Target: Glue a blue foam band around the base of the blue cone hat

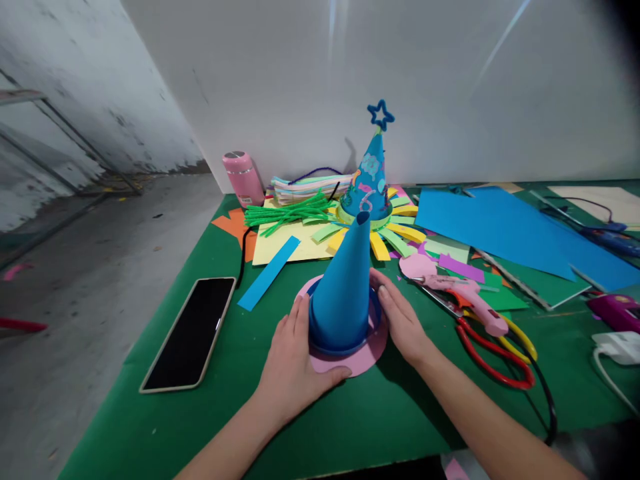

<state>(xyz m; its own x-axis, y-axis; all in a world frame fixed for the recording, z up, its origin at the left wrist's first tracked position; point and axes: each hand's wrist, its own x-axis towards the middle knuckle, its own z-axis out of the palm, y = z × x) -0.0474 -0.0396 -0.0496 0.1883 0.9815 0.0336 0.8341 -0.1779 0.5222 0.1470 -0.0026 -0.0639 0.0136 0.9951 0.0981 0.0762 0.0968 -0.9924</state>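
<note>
A plain blue paper cone (345,287) stands upright in front of me, its narrow top leaning slightly right. Around its foot runs a darker blue ring (339,351), and beneath that lies a round pink paper disc (367,359). My left hand (293,357) grips the base from the left, its thumb stretched over the near edge of the disc. From the right, my right hand (403,320) curls its fingers against the ring and the far edge. Some of its fingertips are hidden behind the cone.
Behind stands a decorated blue party hat (369,175) with a star. Green pipe cleaners (285,213) and a pink bottle (243,179) are at the back left. A phone (190,337) lies left; a pink glue gun (467,293), red-and-yellow-handled scissors (493,373) and blue sheets (500,230) lie right.
</note>
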